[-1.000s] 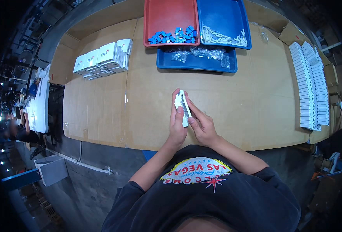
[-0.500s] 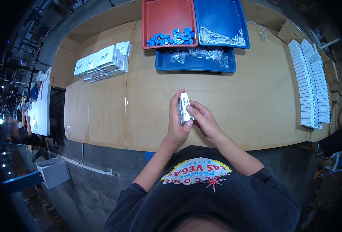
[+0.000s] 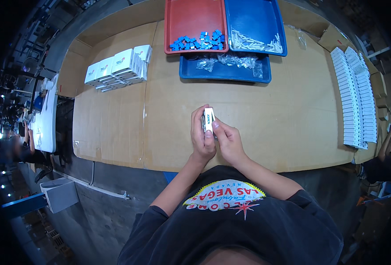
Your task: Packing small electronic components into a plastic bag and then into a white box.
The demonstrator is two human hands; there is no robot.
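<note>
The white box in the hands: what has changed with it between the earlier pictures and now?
The white box was turned: earlier an open gap showed along it; now its narrow printed side faces up. The left hand and right hand both stay on it. The red tray, blue trays and stacked boxes stayed in place.

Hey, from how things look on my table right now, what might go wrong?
The small white rectangular box might slip, since only the left hand and right hand seem to support it. The stacked flat white boxes could topple if bumped, being piled several layers high. The red plastic tray overlaps the lower blue plastic tray; if jostled, it might tip and spill its small blue parts.
</note>
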